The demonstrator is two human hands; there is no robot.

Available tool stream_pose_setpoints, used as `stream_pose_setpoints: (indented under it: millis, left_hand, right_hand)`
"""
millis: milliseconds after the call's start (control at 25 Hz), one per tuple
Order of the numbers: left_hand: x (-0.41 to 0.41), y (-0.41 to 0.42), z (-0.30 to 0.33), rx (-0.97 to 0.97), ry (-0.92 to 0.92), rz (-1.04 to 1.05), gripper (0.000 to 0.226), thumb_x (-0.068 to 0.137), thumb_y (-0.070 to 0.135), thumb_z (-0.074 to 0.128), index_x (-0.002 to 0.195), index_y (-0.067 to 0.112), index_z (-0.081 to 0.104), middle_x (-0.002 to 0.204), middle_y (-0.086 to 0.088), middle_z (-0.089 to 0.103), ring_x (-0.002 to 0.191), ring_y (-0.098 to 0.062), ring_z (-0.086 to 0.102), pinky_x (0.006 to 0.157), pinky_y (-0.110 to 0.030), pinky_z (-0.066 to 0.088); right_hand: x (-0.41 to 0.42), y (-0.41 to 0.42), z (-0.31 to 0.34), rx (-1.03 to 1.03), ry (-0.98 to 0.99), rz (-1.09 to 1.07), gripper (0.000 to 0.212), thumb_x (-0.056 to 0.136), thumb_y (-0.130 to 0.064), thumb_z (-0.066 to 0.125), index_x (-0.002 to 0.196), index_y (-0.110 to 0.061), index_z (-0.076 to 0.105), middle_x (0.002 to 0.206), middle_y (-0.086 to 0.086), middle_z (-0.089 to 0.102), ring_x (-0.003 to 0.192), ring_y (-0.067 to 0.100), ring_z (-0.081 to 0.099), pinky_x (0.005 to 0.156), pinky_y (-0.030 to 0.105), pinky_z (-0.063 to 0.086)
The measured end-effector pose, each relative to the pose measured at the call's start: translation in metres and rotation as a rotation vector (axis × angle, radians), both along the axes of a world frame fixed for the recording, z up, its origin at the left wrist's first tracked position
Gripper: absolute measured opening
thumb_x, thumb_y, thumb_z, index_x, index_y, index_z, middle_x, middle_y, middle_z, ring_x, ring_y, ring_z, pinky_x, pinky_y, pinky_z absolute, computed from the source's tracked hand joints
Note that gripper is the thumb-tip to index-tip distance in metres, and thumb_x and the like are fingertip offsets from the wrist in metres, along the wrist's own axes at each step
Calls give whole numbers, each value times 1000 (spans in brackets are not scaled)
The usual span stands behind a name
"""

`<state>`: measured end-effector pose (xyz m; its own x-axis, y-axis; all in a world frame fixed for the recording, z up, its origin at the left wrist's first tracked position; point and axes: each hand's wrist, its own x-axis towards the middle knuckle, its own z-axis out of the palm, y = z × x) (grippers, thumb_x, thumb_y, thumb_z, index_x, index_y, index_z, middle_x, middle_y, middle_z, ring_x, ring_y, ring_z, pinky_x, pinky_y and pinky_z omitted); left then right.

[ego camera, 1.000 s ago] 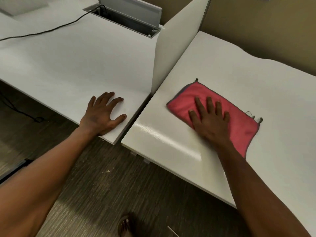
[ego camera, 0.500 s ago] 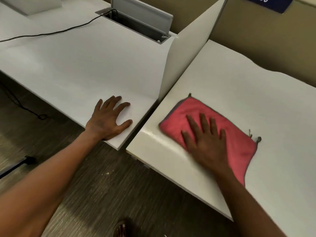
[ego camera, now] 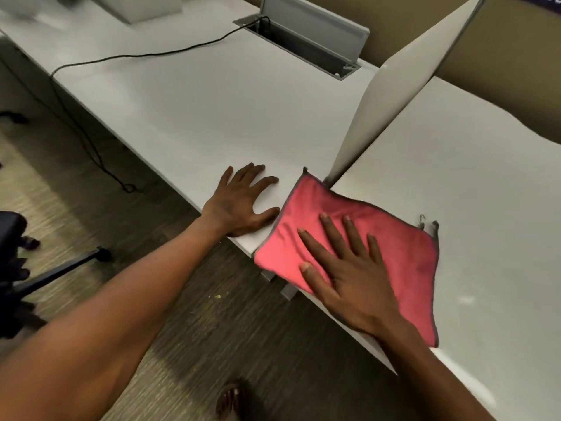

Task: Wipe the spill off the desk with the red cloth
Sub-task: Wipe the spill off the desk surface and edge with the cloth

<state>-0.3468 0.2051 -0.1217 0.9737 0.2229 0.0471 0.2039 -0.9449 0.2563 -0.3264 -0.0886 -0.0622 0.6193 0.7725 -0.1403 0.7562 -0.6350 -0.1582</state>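
The red cloth (ego camera: pixel 391 244), edged in grey, lies flat at the near left corner of the right white desk (ego camera: pixel 485 208). Its left end hangs over the gap and overlaps the neighbouring desk's corner. My right hand (ego camera: pixel 349 278) presses down on the cloth with straight, spread fingers. My left hand (ego camera: pixel 239 202) rests flat near the front edge of the left white desk (ego camera: pixel 197 110), just left of the cloth. No spill is plainly visible on the desk.
A white divider panel (ego camera: pixel 394 98) stands between the two desks. A black cable (ego camera: pixel 151 54) runs across the left desk to an open cable tray (ego camera: pixel 303 44). A chair base (ego camera: pixel 45 278) stands on the floor at left. My foot (ego camera: pixel 230 399) shows below.
My right hand has slid the cloth left and toward the desk's front edge, so its left end now overhangs the gap. My left hand has stayed flat on the other desk.
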Motion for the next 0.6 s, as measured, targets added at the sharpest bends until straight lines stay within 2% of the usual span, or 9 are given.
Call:
stream_pose_setpoints:
  millis: [200,280,360,440,480,600]
  left_hand:
    - [1,3,-3,-3,13,-2,79,82,79,30,152,43,25,168,2,18,156,-19,7,126,-51,3]
    - [2,3,-4,-7,-4,-3,78,82,79,30,151,43,27,167,2,19,156,-19,8,125,-51,3]
    - [2,4,-6,-13,-18,-5,78,82,79,30,151,43,28,167,2,20,156,-20,9,125,-51,3]
    - [3,6,-8,-12,-24,-9,78,82,79,31,151,42,29,167,2,20,156,-20,9,125,-51,4]
    - [4,6,-8,-14,-27,-13,78,82,79,31,151,42,29,167,2,20,156,-20,9,125,-51,4]
    - [3,4,-8,-10,-26,-10,79,82,79,31,152,42,29,167,1,20,156,-20,9,125,-52,3]
  right_hand:
    - [63,13,-2,14,-3,-192,73,87,-82,7,155,-61,-5,173,-12,-10,159,23,-11,126,60,-1]
    - [65,16,2,-25,-26,-171,74,87,-82,11,156,-60,2,174,-10,-2,160,27,-1,124,61,7]
    - [80,18,19,6,-74,-100,71,86,-83,22,152,-59,28,165,-3,28,150,32,25,116,56,26]
    - [109,26,34,55,-124,12,60,90,-78,27,142,-56,47,151,-1,44,141,31,37,110,53,34]
    - [121,30,34,49,-134,87,56,94,-73,26,143,-55,46,155,-2,41,146,28,33,113,54,32]
    - [130,33,12,2,-118,216,54,103,-63,15,155,-58,23,171,-11,18,160,16,7,125,53,15]
